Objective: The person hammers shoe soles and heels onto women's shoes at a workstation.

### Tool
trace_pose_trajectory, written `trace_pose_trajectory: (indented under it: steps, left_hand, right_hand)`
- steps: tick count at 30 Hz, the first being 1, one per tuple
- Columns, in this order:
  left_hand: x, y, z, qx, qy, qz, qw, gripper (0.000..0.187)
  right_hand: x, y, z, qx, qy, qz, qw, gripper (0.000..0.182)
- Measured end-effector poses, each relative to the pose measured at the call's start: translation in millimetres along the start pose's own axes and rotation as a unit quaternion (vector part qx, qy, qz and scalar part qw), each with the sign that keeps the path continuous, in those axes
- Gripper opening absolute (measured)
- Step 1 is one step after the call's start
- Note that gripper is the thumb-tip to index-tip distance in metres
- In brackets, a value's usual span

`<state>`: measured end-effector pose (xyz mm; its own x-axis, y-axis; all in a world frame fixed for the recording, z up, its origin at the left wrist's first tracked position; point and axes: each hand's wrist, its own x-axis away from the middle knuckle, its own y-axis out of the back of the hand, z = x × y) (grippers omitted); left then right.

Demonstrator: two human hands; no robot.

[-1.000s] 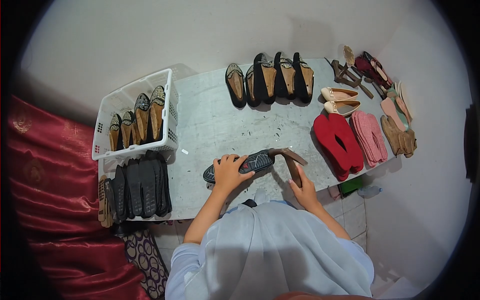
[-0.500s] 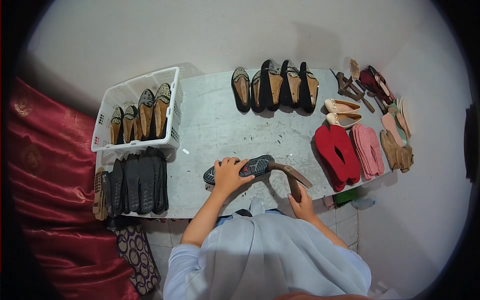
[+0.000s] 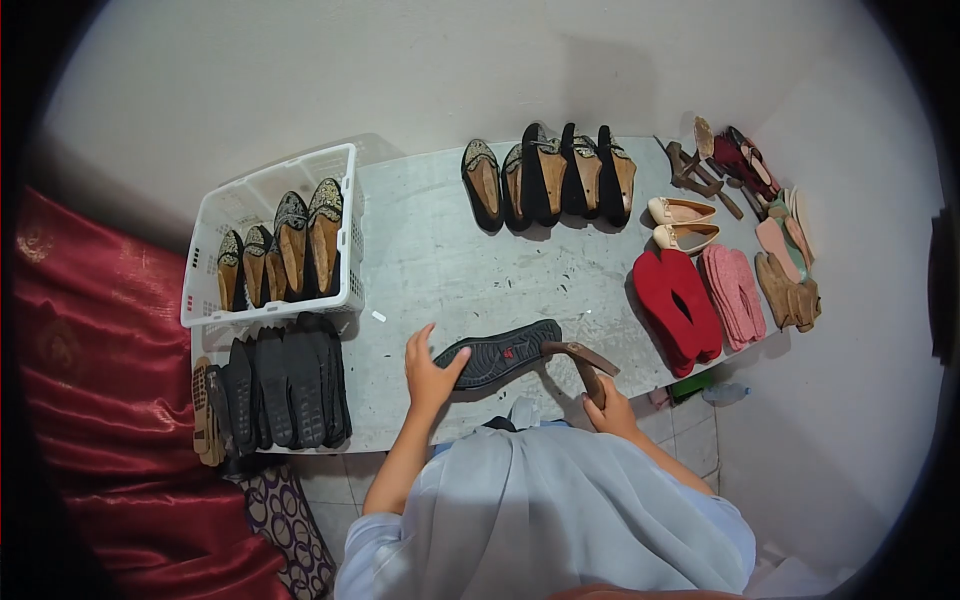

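Observation:
A black shoe sole (image 3: 505, 354) lies at a slant near the table's front edge, its tread with a small red mark facing up. My left hand (image 3: 432, 375) is at its left end, fingers spread beyond the edge and the thumb touching the tread. My right hand (image 3: 610, 408) is closed round the handle of a hammer (image 3: 588, 362). One end of the hammer's head meets the right end of the sole. Whatever lies under the sole is hidden.
A white basket (image 3: 352, 240) holds patterned shoes, with black soles (image 3: 285, 385) below it. More black shoes (image 3: 543, 175) stand at the back. Right are cream shoes (image 3: 685, 237), red soles (image 3: 672, 305), pink soles (image 3: 735, 295) and tools (image 3: 690, 170).
My left hand has slid left, its fingers lifting off the tread and spreading, so more of the sole shows. The hammer remains at the sole's right end.

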<state>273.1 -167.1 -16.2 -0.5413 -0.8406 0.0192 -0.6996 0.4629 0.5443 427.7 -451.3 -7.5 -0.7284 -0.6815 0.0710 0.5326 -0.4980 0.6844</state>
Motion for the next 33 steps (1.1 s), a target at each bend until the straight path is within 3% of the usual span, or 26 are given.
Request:
trace_pose_trajectory:
  steps: [2, 3, 6, 9, 17, 20, 24, 33]
  left_hand:
    - [4, -15, 42, 0.282, 0.159, 0.018, 0.946, 0.072]
    - [8, -14, 44, 0.346, 0.214, 0.034, 0.913, 0.063]
    - [10, -16, 49, 0.348, 0.170, 0.096, 0.917, 0.049]
    - [3, -21, 51, 0.395, 0.174, 0.070, 0.899, 0.038]
    - [4, -22, 55, 0.327, 0.170, 0.067, 0.927, 0.044]
    - [7, -24, 59, 0.309, 0.158, 0.062, 0.936, 0.046]
    - [6, -16, 47, 0.259, 0.144, 0.062, 0.953, 0.047]
    - [-1, -18, 52, 0.298, 0.147, 0.076, 0.940, 0.046]
  right_hand:
    - [4, -2, 8, -0.002, -0.021, -0.006, 1.000, 0.045]
    - [4, -4, 9, -0.001, -0.022, -0.012, 1.000, 0.045]
    - [5, -6, 13, -0.007, -0.032, -0.022, 0.999, 0.043]
    - [4, -3, 21, -0.024, -0.033, -0.027, 0.999, 0.041]
    - [2, -23, 33, -0.042, -0.007, -0.040, 0.998, 0.037]
    - [1, -30, 29, -0.014, -0.018, 0.019, 1.000, 0.036]
    - [3, -30, 41, -0.026, -0.016, -0.010, 0.999, 0.034]
    - [8, -39, 45, -0.032, -0.056, -0.082, 0.995, 0.033]
